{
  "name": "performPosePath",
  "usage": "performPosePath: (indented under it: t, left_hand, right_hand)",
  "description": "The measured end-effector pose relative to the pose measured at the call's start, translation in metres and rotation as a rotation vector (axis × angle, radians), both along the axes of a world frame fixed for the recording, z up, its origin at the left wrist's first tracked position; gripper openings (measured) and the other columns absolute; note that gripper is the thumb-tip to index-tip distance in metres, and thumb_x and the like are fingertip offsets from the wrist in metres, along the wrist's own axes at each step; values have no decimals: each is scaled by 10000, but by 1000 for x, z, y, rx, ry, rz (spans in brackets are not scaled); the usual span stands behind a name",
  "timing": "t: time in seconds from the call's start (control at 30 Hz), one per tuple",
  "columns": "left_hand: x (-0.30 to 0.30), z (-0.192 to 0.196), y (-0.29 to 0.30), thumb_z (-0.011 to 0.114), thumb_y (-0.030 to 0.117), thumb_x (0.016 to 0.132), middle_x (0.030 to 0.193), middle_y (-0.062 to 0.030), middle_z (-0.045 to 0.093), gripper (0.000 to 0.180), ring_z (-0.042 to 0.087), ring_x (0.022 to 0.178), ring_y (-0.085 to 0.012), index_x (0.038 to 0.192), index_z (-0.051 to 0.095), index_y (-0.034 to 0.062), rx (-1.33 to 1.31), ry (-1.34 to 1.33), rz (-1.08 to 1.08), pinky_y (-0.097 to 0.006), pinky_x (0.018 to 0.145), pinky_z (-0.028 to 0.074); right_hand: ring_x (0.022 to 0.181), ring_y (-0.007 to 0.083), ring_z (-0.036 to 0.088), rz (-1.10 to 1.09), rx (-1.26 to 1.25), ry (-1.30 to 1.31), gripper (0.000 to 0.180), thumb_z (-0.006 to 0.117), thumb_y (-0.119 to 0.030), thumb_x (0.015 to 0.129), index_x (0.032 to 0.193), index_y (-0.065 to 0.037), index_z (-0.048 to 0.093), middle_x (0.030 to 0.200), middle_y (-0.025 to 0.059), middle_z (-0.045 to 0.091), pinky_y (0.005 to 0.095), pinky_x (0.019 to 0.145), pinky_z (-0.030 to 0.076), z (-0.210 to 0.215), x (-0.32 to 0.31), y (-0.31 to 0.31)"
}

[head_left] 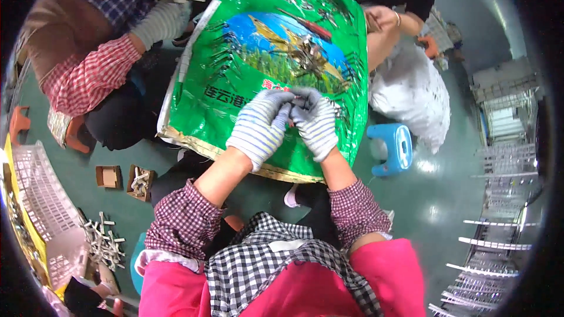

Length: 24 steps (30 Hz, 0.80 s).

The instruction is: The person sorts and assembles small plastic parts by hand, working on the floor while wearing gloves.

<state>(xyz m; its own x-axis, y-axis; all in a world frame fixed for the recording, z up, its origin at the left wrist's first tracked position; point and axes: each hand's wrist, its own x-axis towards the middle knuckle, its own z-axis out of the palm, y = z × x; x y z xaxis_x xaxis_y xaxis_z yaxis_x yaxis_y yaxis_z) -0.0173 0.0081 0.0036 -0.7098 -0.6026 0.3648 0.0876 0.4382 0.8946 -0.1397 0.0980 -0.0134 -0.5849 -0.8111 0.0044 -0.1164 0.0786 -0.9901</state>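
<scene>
My left hand and my right hand, both in white gloves with blue stripes and grey fingertips, meet over the near part of a green printed sack. Their fingers are pinched together around a small dark part, mostly hidden by the gloves. Beyond them, a heap of small dark metal pieces lies at the middle of the sack. More thin dark pieces are laid in rows along its left side, and others at its far end. A red-handled tool rests behind the heap.
At left, a person's gloved hand holds white pieces; another person's bare hand is at far right. A blue stool, a white sack, small cardboard boxes, a white crate and metal racks stand around.
</scene>
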Motion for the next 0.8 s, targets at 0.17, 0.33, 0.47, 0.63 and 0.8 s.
performPosePath:
  t: [0.17,0.33,0.47,0.63,0.8]
  left_hand:
    - [15,15,-5,565,156,822,1094,-176,529,442,559,962,-261,1224,446,16,-70,52,136,-330,852,442]
    - [23,30,-7,576,144,814,1092,-155,538,418,561,962,-259,1204,471,35,52,118,71,-333,828,455]
    - [18,32,-2,599,98,790,1030,-180,577,357,583,935,-315,1132,524,28,-40,197,68,-348,812,466]
    - [29,30,-12,590,81,785,998,-184,579,334,593,889,-316,1109,533,22,-1,197,81,-342,777,481]
    - [28,27,-11,592,82,777,974,-182,579,333,593,865,-316,1101,538,29,11,183,67,-347,759,483]
  right_hand:
    - [624,94,536,-4,39,266,78,612,-30,792,860,5,595,706,32,590,235,586,457,45,-5,-29]
    - [592,117,569,24,207,487,210,609,-172,778,857,18,652,665,99,632,274,579,468,63,-42,-123]
    - [616,145,598,72,371,748,290,657,-243,734,887,3,669,735,119,656,289,599,483,2,-87,-220]
    - [764,243,635,54,547,985,345,661,-331,692,905,-62,682,847,144,663,330,727,488,-4,-78,-276]
    - [818,273,634,125,674,1040,372,654,-362,687,917,-71,679,898,153,656,340,769,483,-8,-85,-280]
